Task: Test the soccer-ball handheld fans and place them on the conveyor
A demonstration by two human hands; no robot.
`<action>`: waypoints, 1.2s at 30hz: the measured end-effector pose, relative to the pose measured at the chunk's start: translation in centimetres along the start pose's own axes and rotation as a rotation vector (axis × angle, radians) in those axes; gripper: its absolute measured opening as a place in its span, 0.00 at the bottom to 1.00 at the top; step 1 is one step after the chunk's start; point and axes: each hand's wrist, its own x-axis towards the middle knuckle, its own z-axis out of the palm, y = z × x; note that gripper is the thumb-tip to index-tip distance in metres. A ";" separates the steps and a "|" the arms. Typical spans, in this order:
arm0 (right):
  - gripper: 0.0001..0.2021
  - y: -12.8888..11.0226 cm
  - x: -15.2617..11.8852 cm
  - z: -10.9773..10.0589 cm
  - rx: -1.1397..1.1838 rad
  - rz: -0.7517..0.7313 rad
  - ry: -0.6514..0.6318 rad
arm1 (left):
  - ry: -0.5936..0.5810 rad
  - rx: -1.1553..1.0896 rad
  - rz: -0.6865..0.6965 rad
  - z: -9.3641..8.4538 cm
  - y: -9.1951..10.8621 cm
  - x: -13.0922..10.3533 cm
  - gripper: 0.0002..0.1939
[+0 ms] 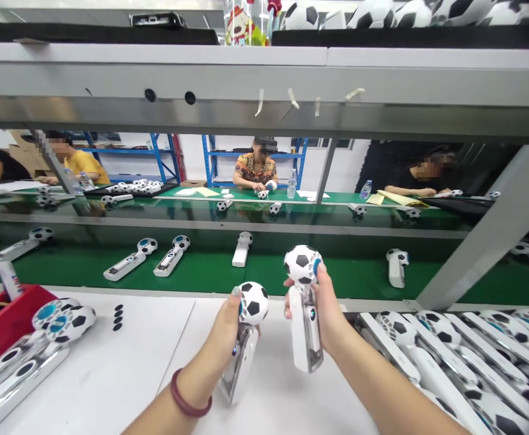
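Note:
My left hand (223, 332) is wrapped round a white handheld device with a soccer-ball head (254, 303), thumb beside the ball and the handle slanting down. In my right hand (330, 308) is a second soccer-ball-headed device (300, 266), nearly upright, my thumb against the blue part of its ball. The side of its handle shows a clear section with a small round dark part. Both devices are held above the white worktop (146, 374). To the left lie two more such devices (71, 324), near several small black ovals (118, 317).
A red bin (19, 302) stands at the left edge. Several devices fill a tray (445, 356) at the right. More lie along the green conveyor belt (210, 266). Overhead runs a metal shelf (264, 72), with a slanted post (486, 223) at right. Several co-workers (255, 169) sit opposite.

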 end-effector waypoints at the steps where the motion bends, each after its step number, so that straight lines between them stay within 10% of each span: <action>1: 0.31 0.7 -0.5 -0.7 -0.032 -0.044 0.027 | 0.027 0.001 0.057 -0.2 0.2 -0.2 0.36; 7: 0.28 5.1 -2.0 -5.2 -0.188 -0.348 0.052 | 0.109 -0.010 0.389 -1.8 -1.5 -0.3 0.34; 13: 0.21 6.7 -2.1 -5.2 -0.396 0.041 -0.124 | -0.135 0.209 0.063 -2.9 -5.6 -1.2 0.28; 19: 0.20 6.1 -2.3 -4.6 -0.010 0.158 0.018 | -0.227 -0.251 -0.188 -1.3 -5.8 -2.4 0.16; 36: 0.24 5.3 -2.6 -5.2 -0.082 0.136 -0.174 | -0.276 -0.250 -0.237 -1.6 -5.2 -2.4 0.16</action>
